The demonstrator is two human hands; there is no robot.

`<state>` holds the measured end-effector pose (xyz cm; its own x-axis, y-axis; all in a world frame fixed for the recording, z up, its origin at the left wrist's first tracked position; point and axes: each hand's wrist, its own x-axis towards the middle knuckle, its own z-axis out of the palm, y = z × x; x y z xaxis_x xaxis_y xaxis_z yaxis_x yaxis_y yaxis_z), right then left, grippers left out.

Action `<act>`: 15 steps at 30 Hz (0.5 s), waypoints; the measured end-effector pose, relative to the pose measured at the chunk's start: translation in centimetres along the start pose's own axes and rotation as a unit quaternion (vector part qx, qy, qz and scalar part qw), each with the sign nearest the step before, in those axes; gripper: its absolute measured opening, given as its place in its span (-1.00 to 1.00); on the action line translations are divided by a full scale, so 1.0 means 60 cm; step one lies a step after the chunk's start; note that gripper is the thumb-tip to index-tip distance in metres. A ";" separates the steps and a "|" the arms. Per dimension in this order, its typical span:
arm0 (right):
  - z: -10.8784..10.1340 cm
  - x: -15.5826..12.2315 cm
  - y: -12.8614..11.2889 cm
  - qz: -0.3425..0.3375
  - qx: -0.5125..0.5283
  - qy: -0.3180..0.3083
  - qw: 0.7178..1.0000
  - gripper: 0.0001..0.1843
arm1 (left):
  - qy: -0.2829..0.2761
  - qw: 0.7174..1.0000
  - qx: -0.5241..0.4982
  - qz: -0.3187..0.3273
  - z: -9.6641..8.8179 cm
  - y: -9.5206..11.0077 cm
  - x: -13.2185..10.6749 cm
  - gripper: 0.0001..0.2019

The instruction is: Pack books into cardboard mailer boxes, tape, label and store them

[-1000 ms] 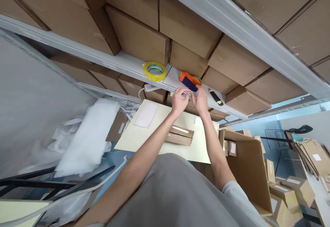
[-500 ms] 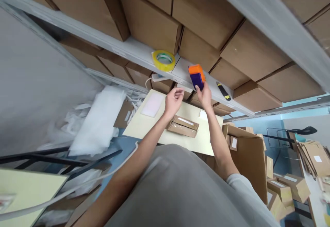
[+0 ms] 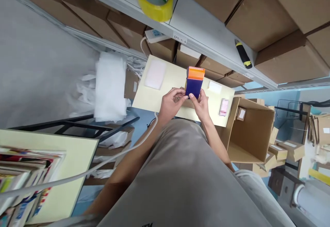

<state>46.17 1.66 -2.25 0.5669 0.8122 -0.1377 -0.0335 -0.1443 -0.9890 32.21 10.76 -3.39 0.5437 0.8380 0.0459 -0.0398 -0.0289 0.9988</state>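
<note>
A handheld tape dispenser [image 3: 194,87], dark blue with an orange top and a toothed edge, is held above the pale yellow table. My right hand [image 3: 200,104] grips its lower right part, thumb across the blue face. At its lower left corner, my left hand [image 3: 172,104] has curled fingers and a thumb pinched against it. Behind both hands a small cardboard box [image 3: 187,104] lies on the table [image 3: 175,72], mostly hidden. A white foam sheet [image 3: 155,74] is left of the hands, and a white slip [image 3: 215,87] lies to the right.
Above the table runs a grey shelf [image 3: 203,22] with a yellow tape roll [image 3: 165,9], a utility knife [image 3: 243,54] and cardboard boxes. A power strip [image 3: 157,36] hangs below it. An open carton [image 3: 251,134] stands at right. A white cable [image 3: 103,176] crosses at left.
My right hand has brought the tape dispenser down from the shelf to over the table. My left hand has come to its lower corner. The view has tilted downward.
</note>
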 end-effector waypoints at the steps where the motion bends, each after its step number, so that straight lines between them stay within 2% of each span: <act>1: 0.001 -0.003 0.002 0.001 -0.005 -0.005 1.000 -0.29 | -0.009 1.000 0.004 0.003 -0.003 -0.002 0.000 -0.73; 6: 0.007 -0.011 0.019 0.033 -0.009 -0.035 0.999 -0.24 | -0.060 0.997 0.055 0.011 -0.022 -0.007 -0.008 -0.74; 9: 0.009 -0.016 0.027 0.035 -0.034 -0.040 0.998 -0.17 | -0.031 0.996 0.085 0.005 -0.030 -0.009 -0.010 -0.67; 12: 0.003 -0.025 0.029 0.008 -0.080 -0.050 0.995 -0.15 | 0.019 0.998 0.064 0.008 -0.036 -0.009 0.003 -0.52; 15: -0.011 -0.039 0.026 -0.018 -0.145 -0.083 0.986 -0.19 | -0.001 1.000 0.019 0.017 -0.046 -0.002 0.026 -0.44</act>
<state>45.36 -0.84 -3.41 0.4194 0.8977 -0.1347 0.2337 -0.2502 -0.9396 30.74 13.60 -3.46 0.5443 0.8350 0.0805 -0.0274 -0.0782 0.9966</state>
